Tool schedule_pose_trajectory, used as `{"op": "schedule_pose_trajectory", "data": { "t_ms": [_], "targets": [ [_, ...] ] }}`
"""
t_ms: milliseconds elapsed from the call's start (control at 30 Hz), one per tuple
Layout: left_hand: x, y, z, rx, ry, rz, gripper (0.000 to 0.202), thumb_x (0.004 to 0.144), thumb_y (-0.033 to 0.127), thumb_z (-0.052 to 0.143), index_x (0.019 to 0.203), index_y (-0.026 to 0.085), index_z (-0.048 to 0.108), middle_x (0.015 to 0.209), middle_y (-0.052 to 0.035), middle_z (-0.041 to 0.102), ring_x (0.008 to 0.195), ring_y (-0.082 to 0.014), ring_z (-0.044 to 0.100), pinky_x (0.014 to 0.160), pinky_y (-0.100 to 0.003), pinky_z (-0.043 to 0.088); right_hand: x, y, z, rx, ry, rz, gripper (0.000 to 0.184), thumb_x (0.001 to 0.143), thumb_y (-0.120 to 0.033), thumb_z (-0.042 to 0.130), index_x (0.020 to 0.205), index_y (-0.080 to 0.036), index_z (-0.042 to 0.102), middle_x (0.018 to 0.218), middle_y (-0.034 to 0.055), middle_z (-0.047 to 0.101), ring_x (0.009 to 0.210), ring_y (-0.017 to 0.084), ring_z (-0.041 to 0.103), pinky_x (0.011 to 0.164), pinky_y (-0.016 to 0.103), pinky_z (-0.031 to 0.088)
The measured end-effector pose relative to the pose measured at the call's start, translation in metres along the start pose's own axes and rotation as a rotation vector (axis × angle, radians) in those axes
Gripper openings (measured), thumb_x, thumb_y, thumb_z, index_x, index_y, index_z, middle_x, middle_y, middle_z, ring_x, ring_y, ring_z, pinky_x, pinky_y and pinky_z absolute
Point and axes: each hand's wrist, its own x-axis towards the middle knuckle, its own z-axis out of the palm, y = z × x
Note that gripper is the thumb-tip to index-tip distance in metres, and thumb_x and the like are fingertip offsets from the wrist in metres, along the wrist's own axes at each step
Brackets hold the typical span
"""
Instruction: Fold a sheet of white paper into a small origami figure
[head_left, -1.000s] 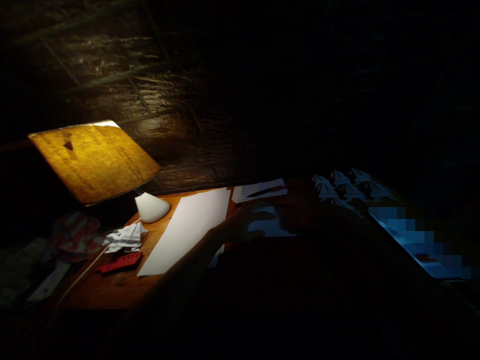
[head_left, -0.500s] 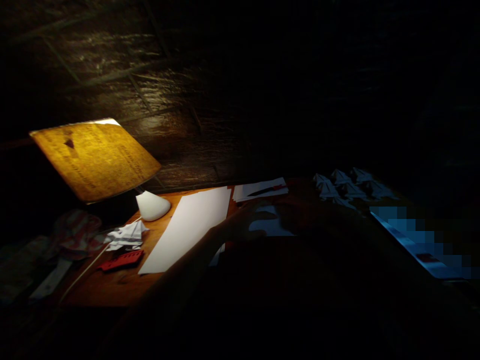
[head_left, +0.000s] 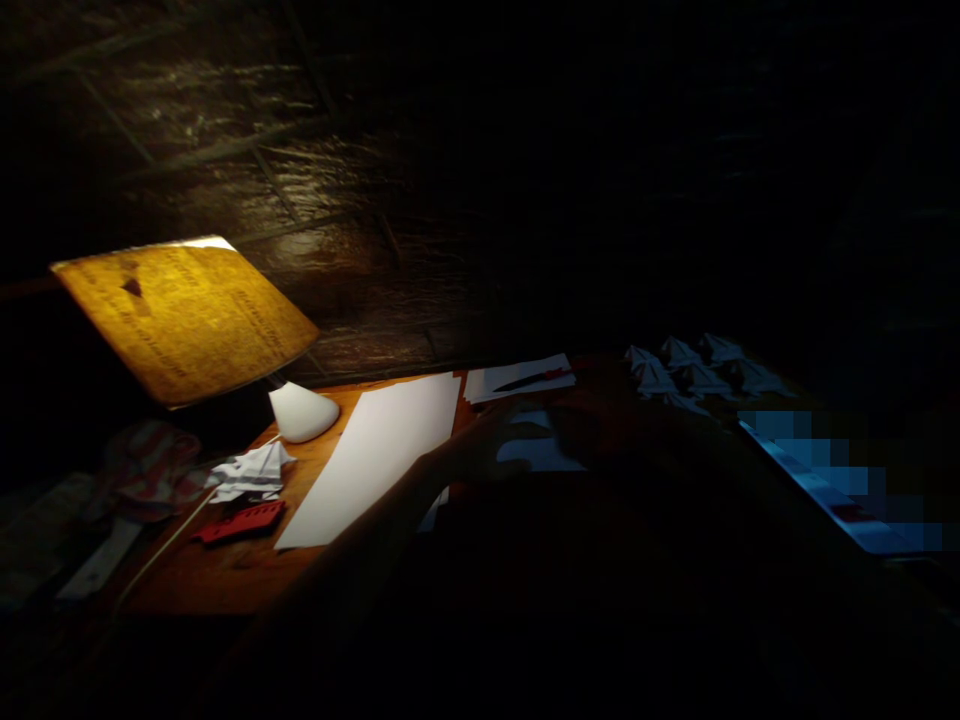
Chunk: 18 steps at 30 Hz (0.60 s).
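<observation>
The scene is very dark. My left hand [head_left: 487, 445] reaches over the wooden table [head_left: 225, 575] and rests with spread fingers on a small sheet of paper [head_left: 544, 455]. My right hand [head_left: 600, 425] lies in deep shadow on the same sheet; its fingers cannot be made out. A long white sheet [head_left: 375, 455] lies just left of my left hand. Beyond the hands sits another white sheet [head_left: 517, 380] with a dark, red-tipped pen or blade on it.
A lit lamp with a yellow shade [head_left: 184, 320] and white base [head_left: 300, 412] stands at the left. Beside it lie crumpled paper [head_left: 251, 470] and a red flat object [head_left: 240, 522]. Several folded paper figures [head_left: 694, 375] sit at the far right, by a blurred blue screen [head_left: 840, 470].
</observation>
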Motion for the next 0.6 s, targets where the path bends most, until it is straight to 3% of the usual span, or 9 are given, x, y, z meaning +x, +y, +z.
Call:
{"op": "schedule_pose_trajectory", "data": {
  "t_ms": [267, 600],
  "targets": [
    [-0.002, -0.005, 0.002, -0.013, -0.008, -0.02, 0.051, 0.09, 0.018, 0.067, 0.138, 0.033, 0.062, 0.159, -0.0067, 0.038, 0.146, -0.0314, 0.039, 0.12, -0.055, 0.037, 0.003, 0.01, 0.001, 0.024, -0.008, -0.092, 0.085, 0.07, -0.042, 0.08, 0.148, -0.023, 0.052, 0.146, 0.0141, 0.055, 0.133, 0.035, 0.051, 0.115, 0.053, 0.036],
    [0.002, 0.01, -0.001, 0.047, 0.004, -0.013, 0.044, 0.081, 0.01, 0.07, 0.121, 0.027, 0.073, 0.158, -0.0076, 0.041, 0.146, -0.0329, 0.038, 0.119, -0.055, 0.037, 0.004, 0.018, 0.004, 0.047, -0.017, -0.075, 0.09, 0.068, -0.047, 0.083, 0.148, -0.02, 0.052, 0.145, 0.0157, 0.055, 0.135, 0.034, 0.05, 0.116, 0.052, 0.037]
  ]
}}
